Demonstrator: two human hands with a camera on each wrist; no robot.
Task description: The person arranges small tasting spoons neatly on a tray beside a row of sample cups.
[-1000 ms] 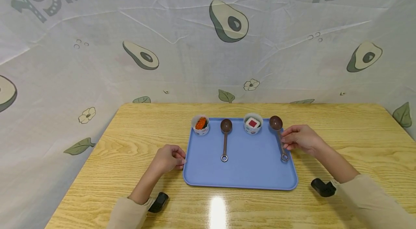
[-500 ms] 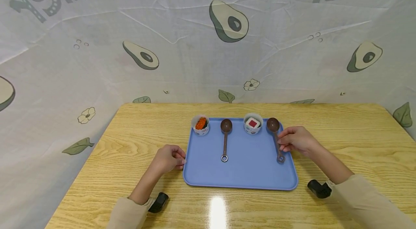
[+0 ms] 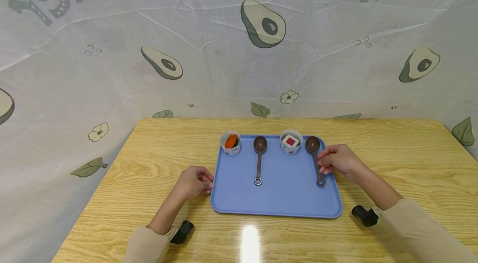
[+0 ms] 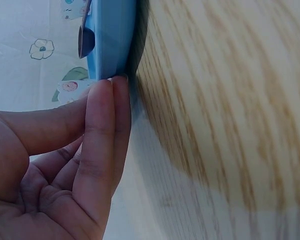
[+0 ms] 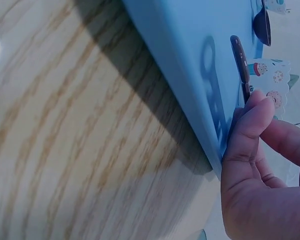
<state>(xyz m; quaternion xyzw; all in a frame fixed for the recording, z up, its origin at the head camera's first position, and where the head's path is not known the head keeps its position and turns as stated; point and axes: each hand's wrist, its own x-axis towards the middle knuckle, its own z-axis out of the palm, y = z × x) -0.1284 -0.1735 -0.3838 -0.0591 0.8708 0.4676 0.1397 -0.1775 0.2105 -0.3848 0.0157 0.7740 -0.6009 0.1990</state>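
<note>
A blue tray (image 3: pixel 276 205) lies on the wooden table. At its left edge my left hand (image 3: pixel 195 183) has its fingers bent, and thumb and fingertips meet at the rim; the left wrist view shows these fingertips (image 4: pixel 100 92) against the tray's side. Near the tray's right side my right hand (image 3: pixel 340 161) pinches the handle of a brown measuring spoon (image 3: pixel 313 144). In the right wrist view the handle end (image 5: pixel 240 57) sticks out past thumb and finger, with its shadow on the tray. A second brown measuring spoon (image 3: pixel 258 163) lies left of the tray's middle.
On the tray's far left corner stands a paper cup (image 3: pixel 231 152) holding orange-topped sushi (image 3: pixel 231 142). Another paper cup (image 3: pixel 289 149), with a white and red sushi piece (image 3: pixel 290 141), stands between the spoons. A patterned cloth (image 3: pixel 213 88) hangs behind the table.
My right hand has moved slightly left with its measuring spoon, whose ringed end has shifted inward from the tray's right edge. The left hand and tray stay where they were.
</note>
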